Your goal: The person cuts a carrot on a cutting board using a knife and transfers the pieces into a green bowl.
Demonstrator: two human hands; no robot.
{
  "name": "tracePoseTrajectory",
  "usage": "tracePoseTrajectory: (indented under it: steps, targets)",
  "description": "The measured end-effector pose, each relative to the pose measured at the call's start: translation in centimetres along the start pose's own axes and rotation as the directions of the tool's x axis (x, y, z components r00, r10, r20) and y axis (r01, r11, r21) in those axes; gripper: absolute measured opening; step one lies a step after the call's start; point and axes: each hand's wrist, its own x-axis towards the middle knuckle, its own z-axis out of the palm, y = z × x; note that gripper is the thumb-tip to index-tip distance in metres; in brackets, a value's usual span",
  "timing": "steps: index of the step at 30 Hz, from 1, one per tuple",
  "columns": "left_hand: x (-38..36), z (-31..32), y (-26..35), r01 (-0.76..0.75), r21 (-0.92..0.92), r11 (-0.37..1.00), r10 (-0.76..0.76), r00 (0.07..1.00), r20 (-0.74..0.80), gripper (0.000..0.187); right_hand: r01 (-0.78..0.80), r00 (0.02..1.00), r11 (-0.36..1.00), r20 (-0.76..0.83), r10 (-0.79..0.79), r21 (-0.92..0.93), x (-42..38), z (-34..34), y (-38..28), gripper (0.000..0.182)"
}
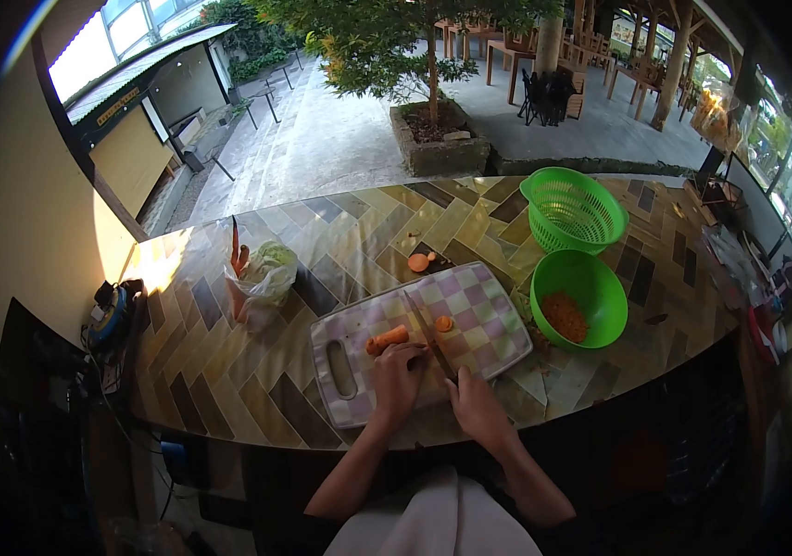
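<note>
A checkered pink and white cutting board [484, 301] lies on the table with a handle slot at its left. My right hand [472, 400] is closed round the handle of a knife [422, 322], whose blade points away from me across the board. On the board just left of the knife, my left hand [399, 372] has its fingers bent and pressed down; what is under the fingertips is too small to make out. A carrot piece [389, 340] lies just beyond those fingers. Right of the blade is a smaller carrot piece [444, 323].
Carrot ends [418, 263] lie beyond the board. At right, a green bowl [600, 306] holds orange shreds, with a green colander [577, 208] behind it. A plastic bag of vegetables [271, 276] stands at left on the patterned table [220, 371].
</note>
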Motion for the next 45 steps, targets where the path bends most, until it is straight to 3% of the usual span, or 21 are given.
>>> tracePoseTrajectory:
  steps: [4, 13, 22, 31, 43, 45]
  targets:
    - [0.2, -0.3, 0.2, -0.012, 0.013, 1.000, 0.011, 1.000, 0.022, 0.015, -0.015, 0.999, 1.000, -0.043, 0.016, 0.027, -0.8, 0.0, -0.9, 0.029]
    - [0.1, -0.3, 0.0, -0.039, 0.052, 0.998, 0.038, 0.999, 0.036, 0.014, -0.071, 0.997, 0.993, -0.041, 0.067, -0.094, 0.1, 0.9, -2.5, 0.026]
    - [0.0, -0.1, 0.1, -0.011, -0.005, 1.000, 0.011, 1.000, 0.026, 0.014, -0.019, 1.000, 0.998, -0.011, 0.020, 0.057, -0.2, 0.3, -0.6, 0.031]
    - [0.1, -0.3, 0.2, -0.016, 0.003, 1.000, 0.016, 0.999, 0.034, 0.013, -0.038, 0.999, 0.998, 0.018, 0.039, -0.050, -0.5, -0.6, -2.1, 0.026]
    - [-0.2, 0.2, 0.7, -0.025, -0.015, 1.000, 0.025, 0.999, -0.033, 0.015, -0.042, 0.997, 0.987, -0.063, 0.033, -0.157, -0.8, -1.2, -1.0, 0.025]
    - [0.0, -0.2, 0.1, -0.097, 0.055, 0.994, 0.095, 0.995, 0.026, 0.015, -0.044, 0.992, 0.996, -0.124, 0.034, -0.077, -1.4, -2.0, -0.5, 0.029]
